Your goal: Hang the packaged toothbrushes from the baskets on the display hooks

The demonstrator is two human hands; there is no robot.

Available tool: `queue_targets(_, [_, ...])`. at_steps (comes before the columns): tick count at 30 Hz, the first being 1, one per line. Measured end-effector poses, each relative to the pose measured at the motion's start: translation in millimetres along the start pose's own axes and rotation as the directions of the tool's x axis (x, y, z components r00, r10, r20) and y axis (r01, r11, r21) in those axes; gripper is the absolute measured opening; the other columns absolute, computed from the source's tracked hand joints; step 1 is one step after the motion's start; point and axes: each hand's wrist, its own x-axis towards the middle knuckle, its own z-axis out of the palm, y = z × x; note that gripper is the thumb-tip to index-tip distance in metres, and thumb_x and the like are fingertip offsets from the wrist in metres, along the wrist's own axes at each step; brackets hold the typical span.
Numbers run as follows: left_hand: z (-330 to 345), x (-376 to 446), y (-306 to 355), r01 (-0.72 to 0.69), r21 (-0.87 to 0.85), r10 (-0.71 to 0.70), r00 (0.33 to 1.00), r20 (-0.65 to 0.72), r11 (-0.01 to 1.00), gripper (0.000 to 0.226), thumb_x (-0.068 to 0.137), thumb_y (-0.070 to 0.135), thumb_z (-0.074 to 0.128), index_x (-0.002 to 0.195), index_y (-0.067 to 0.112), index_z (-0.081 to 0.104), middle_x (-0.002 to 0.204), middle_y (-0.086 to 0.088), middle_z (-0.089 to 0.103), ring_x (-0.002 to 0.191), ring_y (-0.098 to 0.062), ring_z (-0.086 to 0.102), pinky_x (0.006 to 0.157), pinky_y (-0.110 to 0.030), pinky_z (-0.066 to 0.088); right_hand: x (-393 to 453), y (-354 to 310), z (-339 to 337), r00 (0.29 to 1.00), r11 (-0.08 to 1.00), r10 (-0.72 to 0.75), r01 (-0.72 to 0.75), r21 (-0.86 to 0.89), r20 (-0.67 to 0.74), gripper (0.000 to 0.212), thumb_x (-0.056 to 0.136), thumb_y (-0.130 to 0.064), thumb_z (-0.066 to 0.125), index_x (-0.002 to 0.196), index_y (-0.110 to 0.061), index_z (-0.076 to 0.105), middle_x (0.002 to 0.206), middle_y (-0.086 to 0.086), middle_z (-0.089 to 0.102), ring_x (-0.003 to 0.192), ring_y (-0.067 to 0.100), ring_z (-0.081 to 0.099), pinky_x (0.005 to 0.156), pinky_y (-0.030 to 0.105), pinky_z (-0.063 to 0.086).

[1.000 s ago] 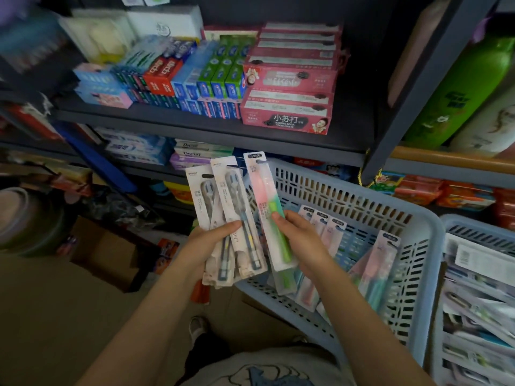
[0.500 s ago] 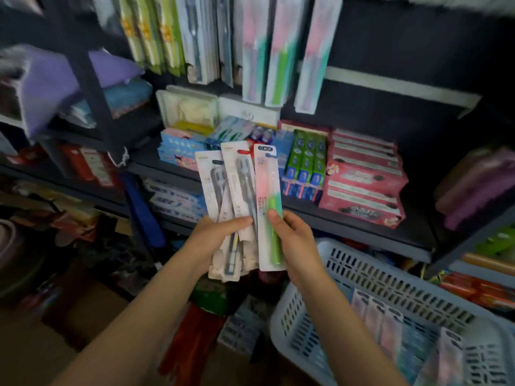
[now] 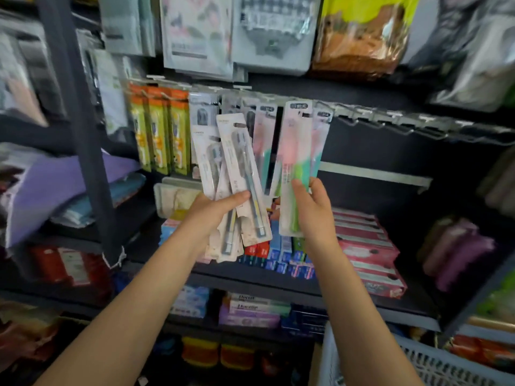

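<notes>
My left hand (image 3: pixel 214 213) grips a fanned bunch of white toothbrush packs (image 3: pixel 239 174) with grey brushes, held upright in front of the shelf. My right hand (image 3: pixel 313 210) pinches the lower part of a single pink-and-green toothbrush pack (image 3: pixel 294 151), its top raised to the level of the hook rail. Behind it hang more pink-and-green packs (image 3: pixel 263 140) and orange-and-yellow packs (image 3: pixel 158 129) on the display hooks. Bare metal hooks (image 3: pixel 390 121) run along the rail to the right. A white slotted basket (image 3: pixel 434 363) shows at the bottom right corner.
Red toothpaste boxes (image 3: pixel 365 246) and blue ones (image 3: pixel 281 254) fill the shelf below the hooks. A dark upright post (image 3: pixel 80 140) stands at the left. Bagged goods (image 3: pixel 359 32) hang above the rail. Purple folded cloth (image 3: pixel 64 179) lies on the left shelf.
The view has tilted up from the basket to the hook rail. Both hands have risen with their packs, and the right hand has drawn the pink-and-green pack away from the left hand's bunch.
</notes>
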Motion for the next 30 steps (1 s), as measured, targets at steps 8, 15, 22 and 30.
queue_targets(8, [43.5,23.5,13.3,-0.040,0.047,0.039,0.999,0.030,0.998,0.028,0.081,0.030,0.082,0.099,0.029,0.060,0.073,0.032,0.065,0.080,0.009,0.060,0.078,-0.011,0.041,18.9,-9.1,-41.5,0.999,0.988,-0.035,0.039,0.148,-0.029,0.011,0.106,-0.017,0.049,0.108,-0.011,0.057,0.086,0.013,0.075,0.067,0.037,0.071,0.051,0.032,0.057])
queue_targets(15, [61.2,30.7,4.0,-0.081,0.036,0.079,0.996,0.050,0.996,0.026,0.082,0.022,0.081,0.099,0.035,0.066,0.083,0.028,0.073,0.081,0.012,0.067,0.072,-0.016,0.043,15.9,-2.8,-57.9,0.999,0.988,0.045,-0.046,0.150,0.012,0.012,0.104,-0.015,0.050,0.107,-0.007,0.059,0.081,0.016,0.072,0.056,0.028,0.066,0.045,0.030,0.053])
queue_targets(22, [65.2,34.5,2.9,-0.095,0.028,0.094,0.995,0.041,0.995,0.025,0.084,0.019,0.081,0.099,0.033,0.066,0.076,0.030,0.072,0.070,0.018,0.064,0.061,-0.007,0.045,32.9,-15.8,-53.6,0.999,0.988,0.032,-0.027,0.150,-0.029,0.012,0.104,-0.017,0.048,0.107,-0.013,0.059,0.093,0.015,0.075,0.060,0.026,0.071,0.052,0.034,0.059])
queue_targets(30, [66.6,38.0,1.2,-0.093,0.028,0.092,0.995,0.027,0.995,0.028,0.083,0.017,0.081,0.108,0.027,0.071,0.095,0.016,0.078,0.088,0.001,0.072,0.079,-0.019,0.052,30.9,-26.0,-55.7,1.000,0.982,0.027,-0.024,0.185,-0.015,0.010,0.105,-0.017,0.048,0.106,-0.013,0.056,0.072,0.009,0.073,0.051,0.029,0.067,0.055,0.044,0.059])
